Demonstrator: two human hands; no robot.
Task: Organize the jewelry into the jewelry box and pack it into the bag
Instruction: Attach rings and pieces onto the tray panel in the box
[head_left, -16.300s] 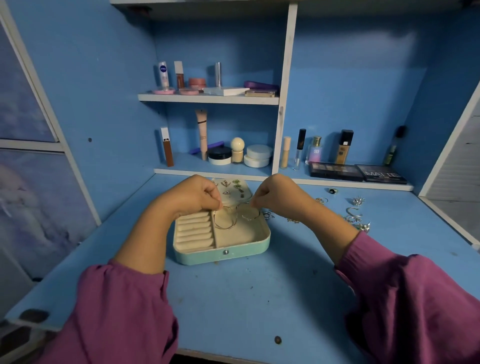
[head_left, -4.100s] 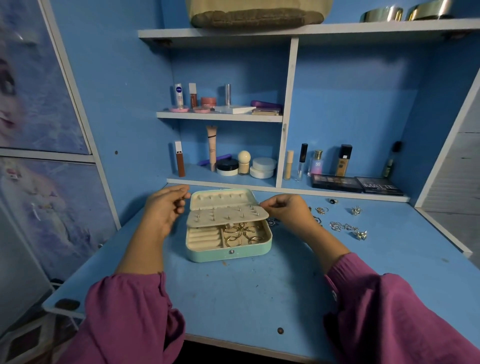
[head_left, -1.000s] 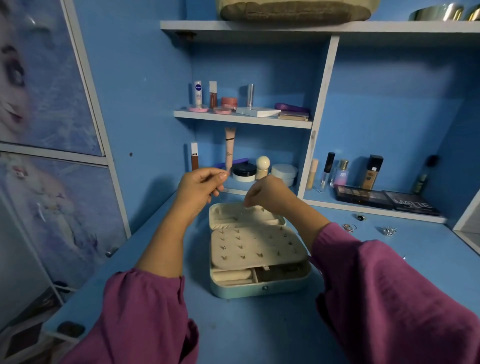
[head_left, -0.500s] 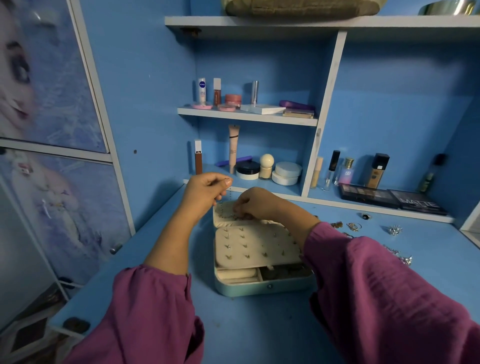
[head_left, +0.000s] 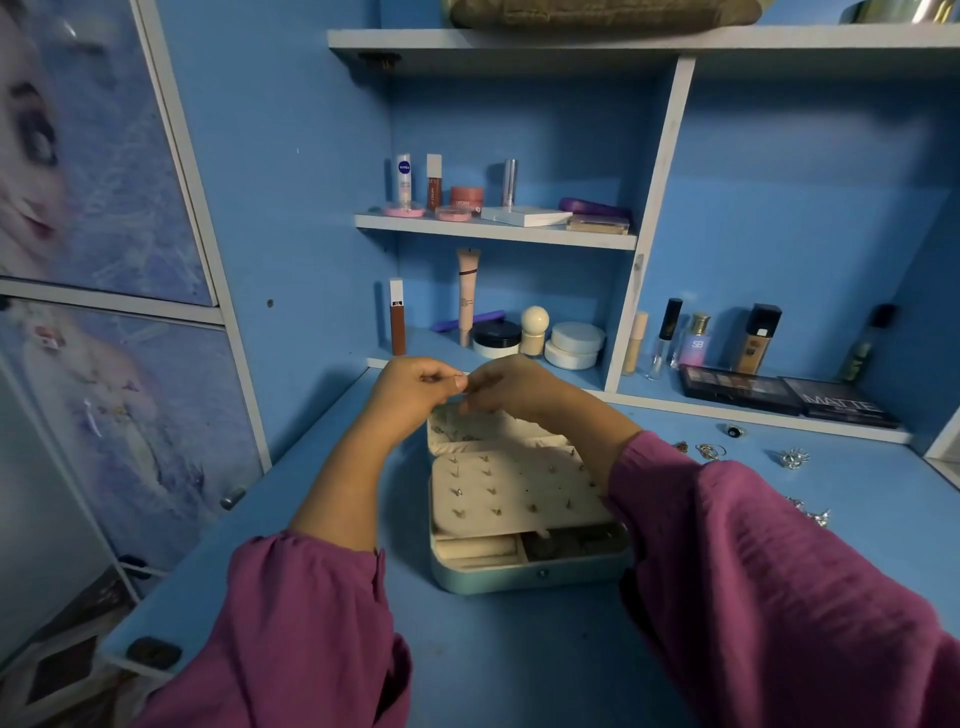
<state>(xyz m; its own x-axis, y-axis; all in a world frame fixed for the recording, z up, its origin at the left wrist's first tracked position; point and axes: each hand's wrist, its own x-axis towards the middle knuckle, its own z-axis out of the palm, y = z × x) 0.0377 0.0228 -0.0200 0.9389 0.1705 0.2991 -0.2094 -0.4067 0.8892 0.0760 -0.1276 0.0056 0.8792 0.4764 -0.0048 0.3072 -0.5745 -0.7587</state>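
Note:
The mint jewelry box (head_left: 519, 578) lies open on the blue desk, with its cream earring panel (head_left: 514, 493) folded over the tray and several studs pinned in it. Its lid (head_left: 485, 428) lies flat behind. My left hand (head_left: 410, 395) and my right hand (head_left: 524, 389) meet fingertip to fingertip just above the lid's far edge. Both pinch a small piece of jewelry that is too thin to make out. Loose silver rings (head_left: 709, 451) and other silver pieces (head_left: 792, 458) lie on the desk to the right. An olive bag (head_left: 597, 13) sits on the top shelf.
Cosmetics fill the shelves behind the box: tubes and jars (head_left: 496, 338) right behind my hands, bottles (head_left: 696, 343) and two dark palettes (head_left: 737, 389) to the right. A cabinet door with a picture (head_left: 104, 260) stands at the left. The desk edge (head_left: 156, 649) is near left.
My hands have risen slightly off the lid and come together, fingertips now touching. The box and the loose rings have not moved.

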